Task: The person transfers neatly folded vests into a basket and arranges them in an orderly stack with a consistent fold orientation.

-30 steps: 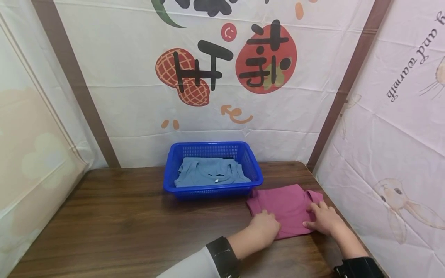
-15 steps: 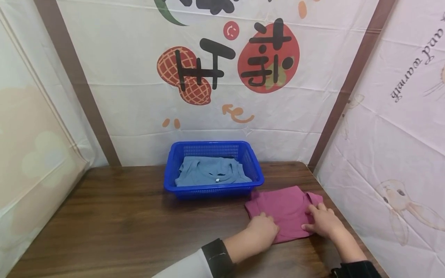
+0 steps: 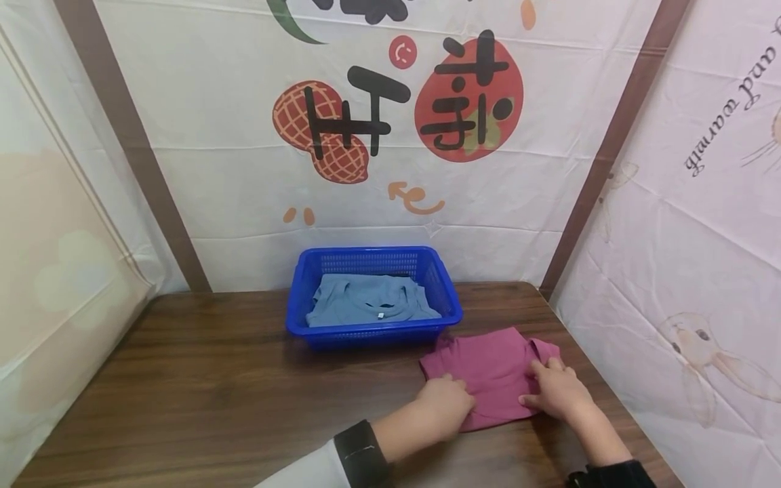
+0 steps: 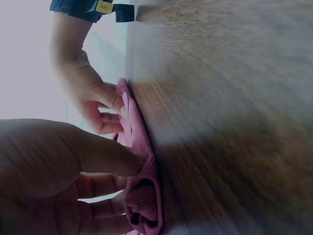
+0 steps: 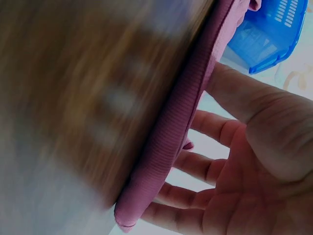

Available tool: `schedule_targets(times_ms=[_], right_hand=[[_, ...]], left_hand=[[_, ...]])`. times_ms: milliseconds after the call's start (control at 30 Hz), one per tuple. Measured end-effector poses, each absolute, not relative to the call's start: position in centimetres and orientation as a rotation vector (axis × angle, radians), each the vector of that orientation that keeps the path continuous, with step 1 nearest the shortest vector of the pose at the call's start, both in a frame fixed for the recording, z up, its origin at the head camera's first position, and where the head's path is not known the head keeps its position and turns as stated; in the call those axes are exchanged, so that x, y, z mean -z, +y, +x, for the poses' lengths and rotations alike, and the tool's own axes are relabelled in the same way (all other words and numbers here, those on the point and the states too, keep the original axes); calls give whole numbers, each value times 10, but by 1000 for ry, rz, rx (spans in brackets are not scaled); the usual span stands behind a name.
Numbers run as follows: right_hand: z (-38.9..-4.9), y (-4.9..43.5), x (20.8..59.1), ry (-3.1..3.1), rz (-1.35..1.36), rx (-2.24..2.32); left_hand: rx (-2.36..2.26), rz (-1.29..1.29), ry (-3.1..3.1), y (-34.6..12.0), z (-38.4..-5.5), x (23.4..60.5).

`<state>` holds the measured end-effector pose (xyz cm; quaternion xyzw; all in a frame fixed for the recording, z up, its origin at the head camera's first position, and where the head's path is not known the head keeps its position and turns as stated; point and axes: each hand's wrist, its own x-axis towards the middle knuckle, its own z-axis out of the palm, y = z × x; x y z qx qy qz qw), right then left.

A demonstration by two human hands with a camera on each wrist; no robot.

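A folded pink ribbed garment [image 3: 497, 369] lies on the wooden table, to the right of and nearer than the blue basket. My left hand [image 3: 444, 409] rests on its near left part; in the left wrist view its thumb [image 4: 110, 155] touches the ribbed edge beside a rolled fold, fingers reaching over the top. On the right side of the garment lies my right hand [image 3: 558, 392], fingers spread. From the right wrist, the thumb [image 5: 239, 93] and extended fingers touch the cloth's upper side. Some fingertips are hidden by the cloth or the hands.
A blue plastic basket [image 3: 374, 332] stands at the back of the table [image 3: 213, 386], with a folded blue shirt [image 3: 366, 301] inside. Printed cloth walls [image 3: 244, 203] enclose the table's back and sides. The table's right edge runs close to my right hand.
Both hands have shifted slightly left and a little nearer, and the pink garment has slid with them. The basket and blue shirt stay in place.
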<state>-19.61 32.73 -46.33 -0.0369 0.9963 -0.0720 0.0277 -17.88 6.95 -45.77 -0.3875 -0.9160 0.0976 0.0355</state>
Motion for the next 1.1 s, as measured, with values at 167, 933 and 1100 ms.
schedule_targets(times_ms=[167, 933, 1100], right_hand=[[-193, 317, 460, 3062, -79, 215], [-183, 276, 458, 3086, -104, 165], [-181, 267, 458, 3100, -130, 166]], left_hand=[[-282, -1196, -2799, 61, -176, 458], [-140, -1171, -2789, 23, -169, 462], [-122, -1161, -2794, 12, -168, 463]])
